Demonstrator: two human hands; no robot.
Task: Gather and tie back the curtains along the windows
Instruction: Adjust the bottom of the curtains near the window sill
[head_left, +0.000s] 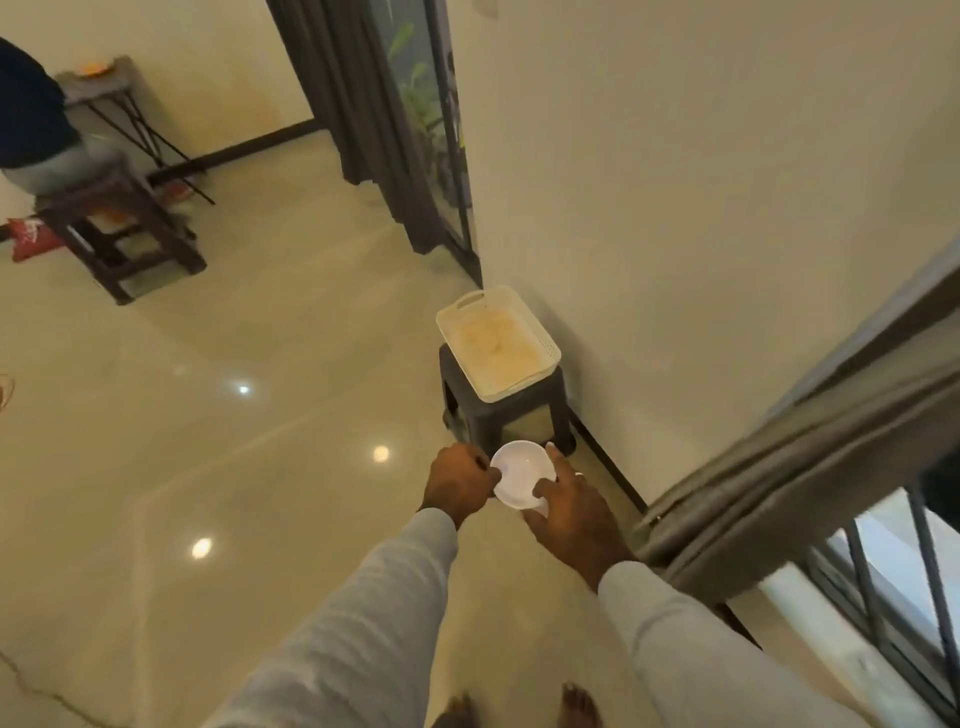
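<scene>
Polished floor tiles (234, 415) gleam under both hands: left hand (457, 486) and right hand (574, 512) pinch a white ring-shaped tieback (521, 473). Grey curtain (779, 493) hangs gathered just right, so wrapping it seems next.

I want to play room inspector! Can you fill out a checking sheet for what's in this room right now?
Surface: glossy floor showing light reflections.
Job's things: grey curtain bunched at the right window; dark curtain hanging at the far window.
Clutter: white tray on a dark stool; wooden stool; folding table.
Hands: left hand and right hand both hold a white disc.
Cables: nothing seen.
Surroundings: pale wall; seated person.
</scene>
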